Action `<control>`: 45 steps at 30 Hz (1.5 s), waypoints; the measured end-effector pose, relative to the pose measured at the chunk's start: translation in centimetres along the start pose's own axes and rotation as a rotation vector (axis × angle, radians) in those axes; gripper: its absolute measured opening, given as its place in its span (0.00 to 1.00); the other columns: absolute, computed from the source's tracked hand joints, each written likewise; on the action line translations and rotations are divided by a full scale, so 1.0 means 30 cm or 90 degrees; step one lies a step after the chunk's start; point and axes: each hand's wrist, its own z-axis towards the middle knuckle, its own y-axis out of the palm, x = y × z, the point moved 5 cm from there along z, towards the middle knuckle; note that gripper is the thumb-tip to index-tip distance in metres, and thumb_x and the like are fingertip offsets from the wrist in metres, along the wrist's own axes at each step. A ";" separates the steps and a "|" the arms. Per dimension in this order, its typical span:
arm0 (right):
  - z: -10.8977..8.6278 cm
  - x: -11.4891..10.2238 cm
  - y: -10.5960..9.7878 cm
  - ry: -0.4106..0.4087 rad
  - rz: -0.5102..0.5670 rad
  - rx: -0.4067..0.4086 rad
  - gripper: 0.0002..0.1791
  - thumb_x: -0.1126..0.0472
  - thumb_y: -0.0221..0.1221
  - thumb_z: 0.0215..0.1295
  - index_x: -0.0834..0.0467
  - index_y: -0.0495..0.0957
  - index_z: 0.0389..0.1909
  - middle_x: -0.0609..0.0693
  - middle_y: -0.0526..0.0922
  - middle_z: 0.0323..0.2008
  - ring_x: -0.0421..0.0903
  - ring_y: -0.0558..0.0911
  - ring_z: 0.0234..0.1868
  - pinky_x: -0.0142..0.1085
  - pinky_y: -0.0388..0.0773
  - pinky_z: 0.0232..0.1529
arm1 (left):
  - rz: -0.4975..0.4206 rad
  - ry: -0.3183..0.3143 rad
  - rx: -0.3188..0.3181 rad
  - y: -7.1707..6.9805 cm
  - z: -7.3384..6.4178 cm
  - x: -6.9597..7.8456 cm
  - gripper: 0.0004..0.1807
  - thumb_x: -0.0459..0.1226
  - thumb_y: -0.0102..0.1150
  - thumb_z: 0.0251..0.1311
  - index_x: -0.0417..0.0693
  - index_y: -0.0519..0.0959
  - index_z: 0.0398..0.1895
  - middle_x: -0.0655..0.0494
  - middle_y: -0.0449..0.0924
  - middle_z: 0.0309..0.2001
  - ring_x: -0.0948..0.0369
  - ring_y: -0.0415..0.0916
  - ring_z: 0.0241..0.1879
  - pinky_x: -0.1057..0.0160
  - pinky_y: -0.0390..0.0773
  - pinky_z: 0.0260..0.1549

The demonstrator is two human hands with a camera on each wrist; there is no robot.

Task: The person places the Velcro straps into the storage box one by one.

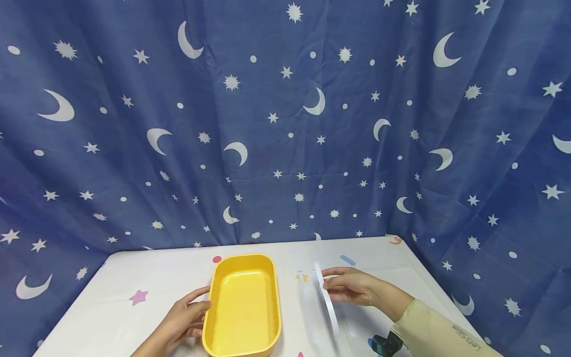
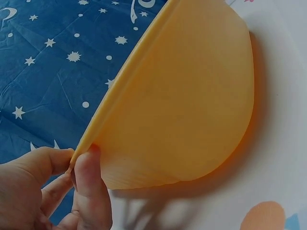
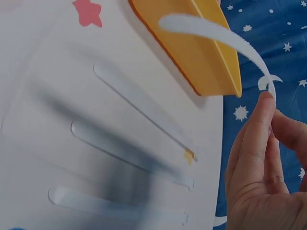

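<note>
A yellow rectangular tray (image 1: pixel 243 310) with rounded corners sits on the table, holding nothing I can see. At its left side my left hand (image 1: pixel 180 317) pinches the rim; in the left wrist view, thumb and fingers meet on the rim of the tray (image 2: pixel 177 105). To the tray's right, my right hand (image 1: pixel 352 287) holds a thin white flexible strip (image 1: pixel 328 303) by its far end. In the right wrist view this strip (image 3: pixel 225 36) curves away from the fingertips, its rounded end hanging free above the table.
Three pale strips lie side by side on the table in the right wrist view: one nearest the tray (image 3: pixel 144 112), a middle strip (image 3: pixel 124 153), and an outer strip (image 3: pixel 115 208). A blue star-patterned curtain (image 1: pixel 276 148) hangs behind the white printed tablecloth (image 1: pixel 165 267).
</note>
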 end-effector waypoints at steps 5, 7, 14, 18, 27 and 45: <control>0.015 0.003 0.025 -0.002 0.004 -0.011 0.22 0.74 0.60 0.61 0.65 0.74 0.58 0.50 0.84 0.35 0.41 0.84 0.34 0.30 0.86 0.34 | -0.005 0.003 -0.014 -0.007 -0.010 0.003 0.37 0.42 0.57 0.68 0.40 0.54 0.75 0.51 0.83 0.36 0.60 0.83 0.30 0.60 0.87 0.26; 0.014 0.002 0.032 -0.005 0.001 -0.009 0.23 0.74 0.60 0.61 0.65 0.74 0.58 0.51 0.84 0.36 0.41 0.84 0.34 0.30 0.86 0.35 | -0.006 0.004 -0.016 -0.004 -0.011 0.005 0.37 0.42 0.57 0.68 0.40 0.54 0.75 0.51 0.83 0.36 0.60 0.83 0.30 0.60 0.87 0.26; 0.007 -0.001 0.052 -0.005 -0.014 -0.027 0.26 0.72 0.63 0.59 0.65 0.73 0.59 0.50 0.82 0.37 0.40 0.83 0.35 0.29 0.86 0.36 | -0.010 0.008 -0.018 -0.001 -0.004 0.004 0.38 0.43 0.57 0.68 0.40 0.54 0.75 0.52 0.84 0.37 0.60 0.83 0.30 0.60 0.87 0.26; 0.001 -0.002 0.062 -0.001 -0.008 -0.041 0.25 0.71 0.64 0.57 0.64 0.75 0.58 0.49 0.82 0.37 0.39 0.84 0.35 0.29 0.86 0.37 | -0.015 0.011 -0.035 0.003 -0.004 0.001 0.38 0.43 0.57 0.68 0.40 0.53 0.76 0.52 0.84 0.35 0.61 0.83 0.30 0.60 0.87 0.26; 0.014 0.003 0.093 0.000 -0.023 -0.020 0.28 0.72 0.61 0.60 0.67 0.69 0.63 0.50 0.80 0.39 0.40 0.82 0.36 0.31 0.86 0.38 | -0.015 0.005 -0.034 0.002 -0.001 -0.003 0.39 0.44 0.57 0.68 0.41 0.53 0.76 0.53 0.84 0.34 0.62 0.83 0.28 0.62 0.87 0.24; 0.036 0.003 0.152 0.006 -0.009 -0.021 0.27 0.75 0.60 0.59 0.67 0.71 0.61 0.51 0.81 0.39 0.41 0.83 0.34 0.31 0.86 0.35 | -0.015 -0.005 -0.008 0.006 -0.006 0.005 0.39 0.43 0.58 0.66 0.41 0.55 0.75 0.50 0.85 0.38 0.58 0.85 0.31 0.59 0.87 0.26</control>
